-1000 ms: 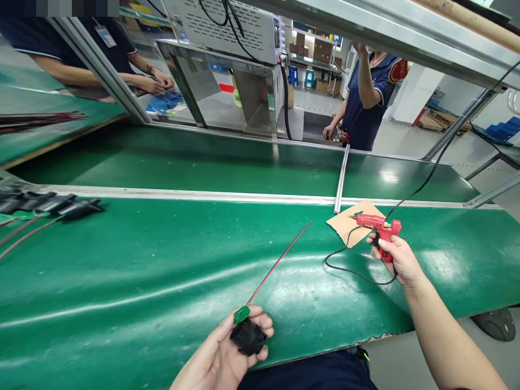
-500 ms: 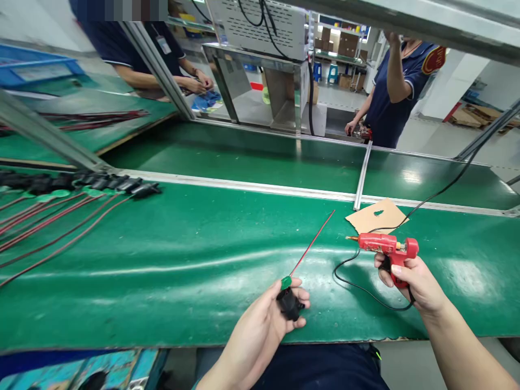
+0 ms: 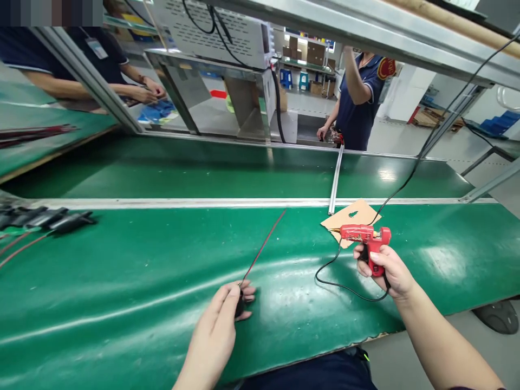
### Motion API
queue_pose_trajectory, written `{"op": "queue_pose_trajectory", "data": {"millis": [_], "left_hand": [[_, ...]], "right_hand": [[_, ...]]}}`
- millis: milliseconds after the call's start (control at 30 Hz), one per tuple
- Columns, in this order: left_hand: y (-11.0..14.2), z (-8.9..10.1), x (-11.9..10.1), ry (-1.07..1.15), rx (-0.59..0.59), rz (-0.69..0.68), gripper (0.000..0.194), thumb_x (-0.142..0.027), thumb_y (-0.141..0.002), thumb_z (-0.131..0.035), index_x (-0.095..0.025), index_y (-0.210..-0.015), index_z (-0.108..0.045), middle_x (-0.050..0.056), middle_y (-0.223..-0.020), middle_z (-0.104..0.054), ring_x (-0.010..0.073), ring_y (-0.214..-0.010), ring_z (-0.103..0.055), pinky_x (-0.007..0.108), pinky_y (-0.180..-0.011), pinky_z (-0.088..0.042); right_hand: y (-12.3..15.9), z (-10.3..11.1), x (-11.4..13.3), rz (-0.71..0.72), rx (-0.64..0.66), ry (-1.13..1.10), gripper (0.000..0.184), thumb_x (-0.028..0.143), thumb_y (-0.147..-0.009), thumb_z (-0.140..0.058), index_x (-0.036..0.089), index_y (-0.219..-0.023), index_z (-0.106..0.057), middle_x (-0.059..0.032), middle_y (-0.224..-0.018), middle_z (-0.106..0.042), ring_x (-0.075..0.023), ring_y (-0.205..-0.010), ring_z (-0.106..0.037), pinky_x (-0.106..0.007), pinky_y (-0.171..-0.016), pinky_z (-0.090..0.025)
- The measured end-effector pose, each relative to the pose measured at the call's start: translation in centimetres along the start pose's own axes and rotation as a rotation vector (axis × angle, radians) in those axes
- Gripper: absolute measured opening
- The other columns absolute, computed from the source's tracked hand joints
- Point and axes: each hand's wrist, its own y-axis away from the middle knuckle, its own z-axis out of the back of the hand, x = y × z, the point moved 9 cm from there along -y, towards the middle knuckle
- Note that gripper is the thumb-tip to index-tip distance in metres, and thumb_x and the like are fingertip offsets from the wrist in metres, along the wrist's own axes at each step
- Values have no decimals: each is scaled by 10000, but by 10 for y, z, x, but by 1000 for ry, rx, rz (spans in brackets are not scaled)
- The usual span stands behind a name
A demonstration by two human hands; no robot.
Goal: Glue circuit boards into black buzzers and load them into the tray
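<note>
My left hand (image 3: pixel 221 319) is closed around a black plastic part (image 3: pixel 240 306), mostly hidden behind the fingers. A thin red wire (image 3: pixel 264 246) runs from that part up and to the right above the green bench. In my right hand (image 3: pixel 388 271) is a red hot glue gun (image 3: pixel 363 234), its nozzle pointing left over a piece of brown cardboard (image 3: pixel 359 211) with a small hole. The gun's black cord (image 3: pixel 345 287) loops on the bench from the bottom of the handle.
Several black parts with red wires (image 3: pixel 57 221) lie at the left on the green bench (image 3: pixel 154 249). A metal rail (image 3: pixel 203 203) crosses behind, with a short bar (image 3: pixel 335 181) beyond the cardboard. Two people stand past the frame, one at left (image 3: pixel 97 70), one at right (image 3: pixel 361 97).
My left hand has moved left and turned over, so its back now faces up and covers most of the black part. The view has swung right; the glue gun stays in my right hand.
</note>
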Motion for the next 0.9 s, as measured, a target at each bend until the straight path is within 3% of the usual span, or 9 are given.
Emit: {"op": "queue_pose_trajectory", "data": {"millis": [133,267,300,367,467,567,633,733,900], "left_hand": [[-16,-6,-29,-569,-28,-344,239,-406,-731,-724,-222,-881,-699,151,-1040,-685,411,-1108,-559,509,-1056,-361],[-9,-23,-38,-752,-95,-426,241,-362,-767,-692,-203,-948,-705,211,-1224,-624,486,-1278,-429,622,-1142,-164],[-3,-32,-45,-713,-96,-459,246,-355,-763,-716,-211,-961,-714,203,-1238,-622,474,-1299,-417,596,-1157,-145],[7,-58,-59,-539,-23,-491,250,-348,-748,-774,-232,-967,-738,164,-1163,-659,418,-1229,-487,497,-1138,-231],[15,-118,-70,-199,217,-330,322,-374,-757,-808,-218,-1034,-755,94,-926,-694,289,-876,-595,367,-858,-422],[17,-179,-76,10,402,-170,429,-419,-764,-806,-164,-1099,-725,18,-733,-637,177,-629,-496,304,-651,-378],[17,-204,-79,64,459,-150,361,-427,-759,-807,-158,-987,-732,-1,-680,-614,142,-574,-435,291,-620,-351],[16,-214,-80,31,448,-186,293,-448,-764,-799,-178,-730,-691,-10,-620,-580,134,-561,-417,292,-611,-346],[14,-186,-77,-166,333,-249,342,-514,-759,-792,-196,-682,-691,-14,-589,-555,146,-557,-431,288,-569,-346]], "right_hand": [[-7,-8,2,38,5,-87,314,375,-801,-774,162,-1030,-745,-79,-936,-696,-103,-551,-508,-294,-560,-397],[-12,-14,0,72,-13,-154,315,387,-781,-792,163,-998,-744,-86,-936,-708,-99,-541,-510,-289,-552,-407],[-12,-16,-2,76,-16,-165,314,387,-776,-798,164,-991,-747,-87,-934,-711,-101,-542,-514,-286,-548,-405],[-12,-19,-5,84,-21,-182,319,389,-767,-809,167,-990,-754,-89,-928,-718,-106,-546,-522,-283,-545,-401],[-11,-24,-10,87,-23,-185,334,398,-771,-809,169,-1009,-760,-93,-940,-721,-103,-546,-524,-280,-549,-400],[-9,-25,-13,92,-34,-173,315,402,-775,-809,172,-985,-759,-83,-941,-720,-97,-549,-532,-267,-554,-396],[-8,-23,-12,106,-43,-155,302,403,-768,-816,173,-953,-753,-74,-928,-721,-101,-552,-537,-265,-555,-394],[-7,-11,-9,119,-81,-88,316,420,-761,-817,174,-945,-746,-72,-925,-721,-112,-562,-535,-277,-561,-405],[-5,32,-1,153,-202,57,304,412,-791,-790,181,-985,-748,-56,-898,-702,-110,-579,-522,-277,-566,-401]]}}
